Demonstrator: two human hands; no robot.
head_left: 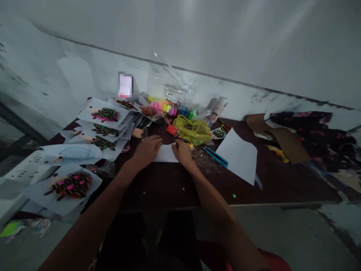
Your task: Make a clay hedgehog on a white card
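Observation:
A white sheet of paper (166, 154), which looks folded to a small strip, lies on the dark table between my hands. My left hand (146, 149) grips its left end, with the fingers pointing to the right over it. At the right end, my right hand (182, 151) has its fingers bent and closed on the paper's edge. Just beyond the paper sits a small red block (171, 130). Near my right hand are a yellow plastic bag (194, 130) and blue-handled scissors (216, 156). What lies under my palms is hidden.
Sheets with clay hedgehog pictures (105, 114) are stacked at left. Packs of coloured clay (169, 109) lean by the wall, near a paper cup (219, 108). A blank white sheet (238, 156), brown cardboard (290, 145) and dark patterned cloth (324, 139) lie to the right.

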